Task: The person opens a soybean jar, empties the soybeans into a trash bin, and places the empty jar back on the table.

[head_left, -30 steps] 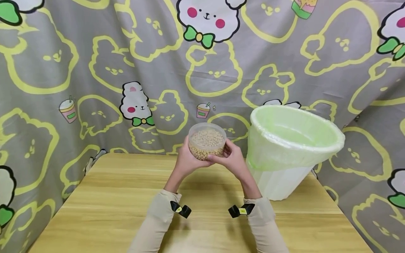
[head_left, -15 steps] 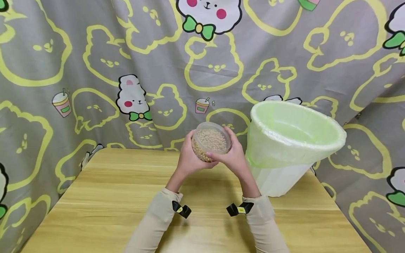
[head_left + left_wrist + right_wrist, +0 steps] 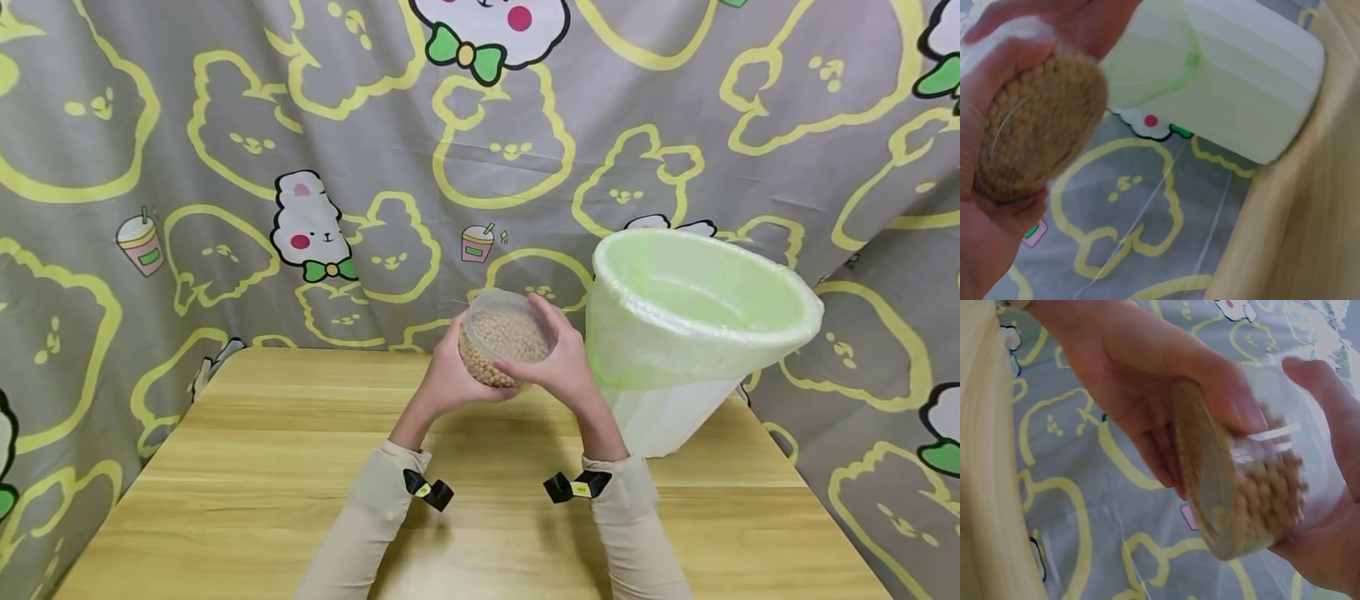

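Grey cloth (image 3: 390,125) printed with yellow outlines, white bears with green bows and little drink cups hangs behind and on both sides of a light wood-grain table (image 3: 247,500). Over the table, near the middle of its far edge, two hands hold a round, clear plastic tub (image 3: 495,302) in the air. Small, pale tan beans (image 3: 513,335) fill much of it and show through its wall and its flat base. It is held tilted, and whether a lid covers it I cannot tell.

The left hand (image 3: 453,367) wraps its fingers round the tub's left side. The right hand (image 3: 562,358) grips the other side, its thumb lying against the tub's wall. Both sets of fingers are spread only as wide as the tub between them.

Beige sleeves (image 3: 630,525) cover the forearms, which reach in from the near edge, and a small black camera (image 3: 429,490) is worn at each wrist.

Near the table's far right corner stands a white bin (image 3: 663,417), just beside the right hand. A thin green bag (image 3: 645,358) lines it and folds over the rim, covering the upper part of its outside wall.
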{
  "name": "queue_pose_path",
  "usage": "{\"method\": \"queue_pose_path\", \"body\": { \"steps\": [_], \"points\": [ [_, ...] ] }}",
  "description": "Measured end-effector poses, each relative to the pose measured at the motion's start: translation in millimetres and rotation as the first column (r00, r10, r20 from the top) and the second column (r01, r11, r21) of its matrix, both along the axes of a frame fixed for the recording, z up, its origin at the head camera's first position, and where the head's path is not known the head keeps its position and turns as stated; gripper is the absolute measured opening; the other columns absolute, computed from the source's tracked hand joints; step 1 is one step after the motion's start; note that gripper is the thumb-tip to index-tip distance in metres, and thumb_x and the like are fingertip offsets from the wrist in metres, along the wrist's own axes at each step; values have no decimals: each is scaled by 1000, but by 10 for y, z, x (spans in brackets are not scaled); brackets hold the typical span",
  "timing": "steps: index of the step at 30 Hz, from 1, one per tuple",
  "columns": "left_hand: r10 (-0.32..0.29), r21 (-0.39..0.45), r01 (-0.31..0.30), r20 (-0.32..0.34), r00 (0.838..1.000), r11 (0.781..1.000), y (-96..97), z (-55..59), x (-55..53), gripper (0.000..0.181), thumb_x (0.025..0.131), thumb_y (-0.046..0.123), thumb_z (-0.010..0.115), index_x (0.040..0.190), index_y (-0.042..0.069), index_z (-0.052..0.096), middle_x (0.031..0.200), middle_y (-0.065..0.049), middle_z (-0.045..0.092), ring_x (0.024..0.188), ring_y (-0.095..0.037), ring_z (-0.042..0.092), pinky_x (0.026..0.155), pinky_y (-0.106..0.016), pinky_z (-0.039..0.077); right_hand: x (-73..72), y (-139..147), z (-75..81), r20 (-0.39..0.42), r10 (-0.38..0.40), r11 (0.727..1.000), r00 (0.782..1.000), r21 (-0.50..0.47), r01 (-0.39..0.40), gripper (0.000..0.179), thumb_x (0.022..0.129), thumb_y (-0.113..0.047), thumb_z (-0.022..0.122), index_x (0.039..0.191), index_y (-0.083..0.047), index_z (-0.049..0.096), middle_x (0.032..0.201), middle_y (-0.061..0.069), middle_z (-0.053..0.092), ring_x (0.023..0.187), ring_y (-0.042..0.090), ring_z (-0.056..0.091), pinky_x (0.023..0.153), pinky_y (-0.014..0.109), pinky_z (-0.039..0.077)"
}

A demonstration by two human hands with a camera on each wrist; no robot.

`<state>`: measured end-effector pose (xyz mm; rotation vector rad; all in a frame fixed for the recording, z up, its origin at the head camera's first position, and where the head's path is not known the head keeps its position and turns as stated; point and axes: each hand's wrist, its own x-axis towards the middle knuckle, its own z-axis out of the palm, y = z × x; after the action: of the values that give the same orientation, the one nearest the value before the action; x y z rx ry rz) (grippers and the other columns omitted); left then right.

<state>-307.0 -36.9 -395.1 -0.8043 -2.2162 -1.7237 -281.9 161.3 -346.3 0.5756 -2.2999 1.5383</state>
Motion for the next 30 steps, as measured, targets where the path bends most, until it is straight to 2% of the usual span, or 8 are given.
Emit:
{"method": "queue_pose_path", "body": {
  "steps": [3,5,12,14,17,21,23,30],
  "points": [
    [-95,10,95,16,995,995,-59,17,-18,122,56,13,100,157,21,31,144,-6,50,129,-26,51,108,-50,45,6,76,13,22,78,997,997,19,-78,100,69,-13,92,155,-14,43,155,11,48,137,31,49,111,54,42],
    [-116,12,116,12,993,993,-79,30,-21,121,55,10,99,156,20,33,142,-6,51,128,-26,51,108,-51,45,7,102,18,44,107,994,993,28,-108,99,71,-12,91,156,-16,41,156,10,46,140,31,46,114,54,40],
    [72,-46,-75,-60,996,996,-28,34,-5,128,51,32,102,157,21,30,142,-6,54,127,-25,57,104,-48,52,22,-38,23,80,-14,999,997,35,11,101,74,-29,91,158,-11,37,160,9,34,145,31,37,117,56,37],
    [87,-61,-91,-61,994,994,-18,28,-6,129,51,33,102,158,20,30,143,-7,53,128,-26,56,104,-48,52,27,-77,13,85,-38,999,996,24,36,102,74,-32,91,157,-8,38,158,10,36,142,31,40,116,54,40],
    [29,-57,-31,-28,999,998,-50,29,-10,127,53,27,102,158,20,30,145,-7,51,129,-26,54,106,-49,50,23,-70,-2,50,-25,999,998,26,24,96,74,-27,91,155,-7,43,155,10,41,141,30,42,115,54,40],
    [-98,-13,98,37,995,995,-132,42,-18,123,53,11,100,157,18,33,143,-7,52,128,-28,53,107,-51,47,9,4,-8,-10,78,996,997,37,-77,90,72,-15,90,152,-9,48,153,9,45,141,29,41,115,57,38],
    [-128,-3,129,50,990,992,-156,53,-21,123,53,9,99,157,18,33,142,-8,52,127,-28,53,107,-52,47,4,30,-3,-19,111,993,994,51,-110,90,73,-14,90,152,-10,48,154,10,44,143,29,39,115,58,37],
    [-56,-30,57,40,998,998,-142,50,-28,125,53,19,100,157,19,31,144,-8,51,129,-28,53,107,-51,47,13,-4,-6,46,69,994,997,77,-72,91,78,-25,88,156,-15,43,157,9,39,144,30,37,115,60,36]
  ]
}}
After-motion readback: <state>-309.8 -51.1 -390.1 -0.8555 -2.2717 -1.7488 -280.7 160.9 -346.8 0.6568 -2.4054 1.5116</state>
